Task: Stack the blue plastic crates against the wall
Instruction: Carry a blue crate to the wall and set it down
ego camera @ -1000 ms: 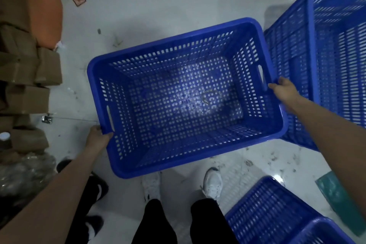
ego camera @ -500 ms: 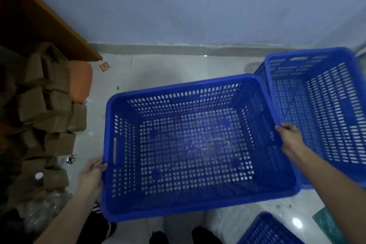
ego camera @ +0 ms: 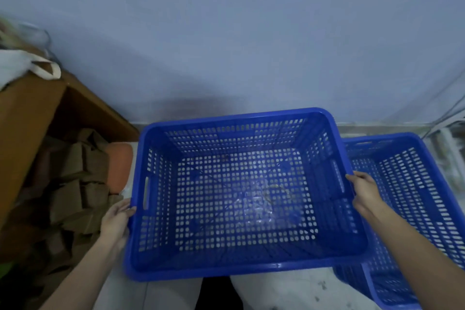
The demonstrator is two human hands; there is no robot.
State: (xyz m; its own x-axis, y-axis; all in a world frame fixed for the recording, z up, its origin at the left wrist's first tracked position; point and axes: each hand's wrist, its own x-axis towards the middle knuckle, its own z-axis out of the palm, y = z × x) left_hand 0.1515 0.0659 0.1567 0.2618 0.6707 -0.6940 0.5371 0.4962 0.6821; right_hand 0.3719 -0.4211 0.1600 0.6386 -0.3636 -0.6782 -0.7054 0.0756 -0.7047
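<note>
I hold an empty blue perforated crate (ego camera: 241, 272) level in front of me, its far rim close to the pale wall (ego camera: 239, 45). My left hand (ego camera: 117, 219) grips the crate's left rim beside a handle slot. My right hand (ego camera: 364, 191) grips the right rim. A second blue crate (ego camera: 415, 184) stands on the floor to the right, against the wall, partly under the held crate's right edge.
A wooden cabinet (ego camera: 27, 133) stands at the left with a white cloth bag (ego camera: 22, 65) on top. Brown cardboard pieces (ego camera: 75, 196) and an orange cushion (ego camera: 119, 166) are piled below it. Cables (ego camera: 450, 118) hang at the far right. Pale floor (ego camera: 289, 289) shows below.
The crate has been lifted and carried forward toward the wall, turned from skewed to square. The view has tilted up, showing more wall; the third crate at the bottom has left view.
</note>
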